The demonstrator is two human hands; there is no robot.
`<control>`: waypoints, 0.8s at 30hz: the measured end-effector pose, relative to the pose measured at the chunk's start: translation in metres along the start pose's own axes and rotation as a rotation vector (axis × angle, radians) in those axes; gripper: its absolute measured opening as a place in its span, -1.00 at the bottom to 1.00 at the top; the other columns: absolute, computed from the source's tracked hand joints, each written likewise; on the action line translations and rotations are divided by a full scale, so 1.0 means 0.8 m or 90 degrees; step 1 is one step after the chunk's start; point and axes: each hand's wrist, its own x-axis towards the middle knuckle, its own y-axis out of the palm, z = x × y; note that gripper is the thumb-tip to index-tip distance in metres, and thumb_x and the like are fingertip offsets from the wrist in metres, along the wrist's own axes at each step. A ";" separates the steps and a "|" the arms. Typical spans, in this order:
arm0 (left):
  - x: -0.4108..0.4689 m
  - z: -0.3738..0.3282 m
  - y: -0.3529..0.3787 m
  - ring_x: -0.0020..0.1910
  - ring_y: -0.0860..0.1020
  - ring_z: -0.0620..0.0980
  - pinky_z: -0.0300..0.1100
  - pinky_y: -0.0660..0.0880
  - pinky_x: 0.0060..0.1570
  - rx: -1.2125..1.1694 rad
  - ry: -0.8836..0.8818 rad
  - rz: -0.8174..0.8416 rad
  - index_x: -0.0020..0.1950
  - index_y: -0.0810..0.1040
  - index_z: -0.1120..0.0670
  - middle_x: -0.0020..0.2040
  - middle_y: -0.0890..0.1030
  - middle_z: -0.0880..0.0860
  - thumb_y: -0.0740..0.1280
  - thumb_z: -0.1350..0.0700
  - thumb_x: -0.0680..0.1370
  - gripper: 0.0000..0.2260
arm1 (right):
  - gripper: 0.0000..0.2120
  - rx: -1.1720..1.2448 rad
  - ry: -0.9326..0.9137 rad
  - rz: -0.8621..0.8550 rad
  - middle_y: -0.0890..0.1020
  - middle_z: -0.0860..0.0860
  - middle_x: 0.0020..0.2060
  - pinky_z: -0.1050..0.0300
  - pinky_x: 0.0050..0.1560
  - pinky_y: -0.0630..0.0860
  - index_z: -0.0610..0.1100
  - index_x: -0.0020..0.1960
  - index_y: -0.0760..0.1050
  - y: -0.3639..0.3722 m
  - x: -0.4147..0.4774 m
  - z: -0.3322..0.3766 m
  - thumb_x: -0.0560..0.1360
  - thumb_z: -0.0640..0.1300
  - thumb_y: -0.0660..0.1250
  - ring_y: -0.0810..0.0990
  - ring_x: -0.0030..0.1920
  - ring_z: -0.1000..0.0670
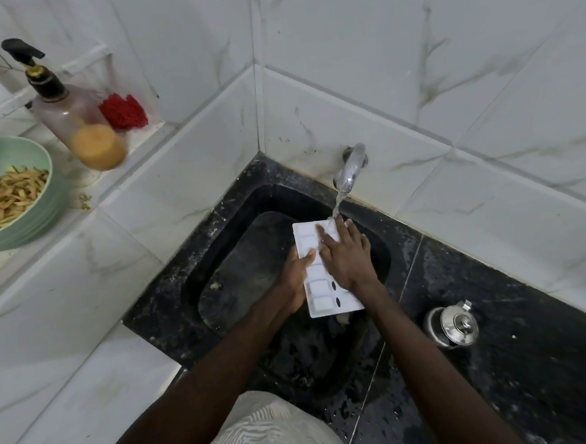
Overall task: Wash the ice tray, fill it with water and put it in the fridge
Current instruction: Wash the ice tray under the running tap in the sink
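Note:
A white ice tray [318, 290] is held over the black sink [239, 259], its far end under running water from the chrome tap [350, 168]. My left hand [296, 276] grips the tray's left edge, thumb on top. My right hand [346, 253] lies flat on the tray's upper face with straight fingers reaching toward the stream. The water strikes the tray beside my right fingertips. Much of the tray's right half is hidden under my right hand.
A steel kettle [454, 327] stands on the wet black counter [516, 362] right of the sink. On the white ledge at left are a green bowl [23, 152] of fried strips, a pump bottle [76, 125] and a red scrubber [123, 112]. Marble-tiled walls meet in the corner behind the tap.

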 end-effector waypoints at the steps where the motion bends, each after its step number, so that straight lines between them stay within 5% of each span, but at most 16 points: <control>1: -0.002 -0.001 0.004 0.30 0.59 0.36 0.36 0.51 0.30 -0.001 0.004 0.007 0.52 0.43 0.10 0.36 0.60 0.27 0.30 0.15 0.69 -0.63 | -0.50 0.000 0.005 0.006 -0.10 -0.06 0.69 -0.36 0.60 0.00 0.18 0.66 0.11 -0.002 0.005 0.000 0.73 0.15 -0.05 -0.11 0.67 -0.22; 10: 0.009 -0.016 -0.027 0.26 0.62 0.33 0.14 0.68 -0.01 -0.079 0.027 -0.090 0.51 0.40 0.18 0.31 0.64 0.25 0.28 0.22 0.69 -0.63 | -0.32 0.000 -0.087 0.054 -0.16 0.02 0.69 -0.33 0.60 0.00 0.19 0.59 0.31 0.022 -0.050 0.008 0.59 0.30 -0.24 -0.13 0.67 -0.15; 14: 0.007 -0.010 -0.026 0.36 0.52 0.43 0.41 0.51 0.26 -0.068 0.038 -0.072 0.53 0.38 0.18 0.39 0.55 0.33 0.42 0.15 0.59 -0.48 | -0.54 0.054 -0.053 -0.002 0.04 -0.06 0.69 -0.29 0.58 0.11 0.15 0.42 0.55 0.017 -0.035 0.000 0.69 0.21 0.02 0.05 0.65 -0.18; 20: -0.002 -0.018 -0.008 0.38 0.51 0.42 0.45 0.41 0.36 -0.066 0.016 -0.053 0.54 0.39 0.16 0.40 0.56 0.31 0.36 0.20 0.64 -0.54 | -0.54 0.062 -0.032 -0.004 0.05 -0.09 0.68 -0.33 0.56 0.15 0.21 0.62 0.23 0.021 -0.020 0.003 0.73 0.16 0.01 0.05 0.65 -0.20; 24: 0.009 -0.031 -0.027 0.21 0.64 0.29 0.24 0.64 0.11 -0.112 0.049 -0.106 0.51 0.39 0.16 0.35 0.61 0.28 0.26 0.22 0.71 -0.65 | -0.57 0.087 -0.067 0.021 -0.01 0.03 0.69 -0.27 0.54 0.11 0.22 0.55 0.37 0.035 -0.052 0.002 0.72 0.20 0.04 0.01 0.65 -0.12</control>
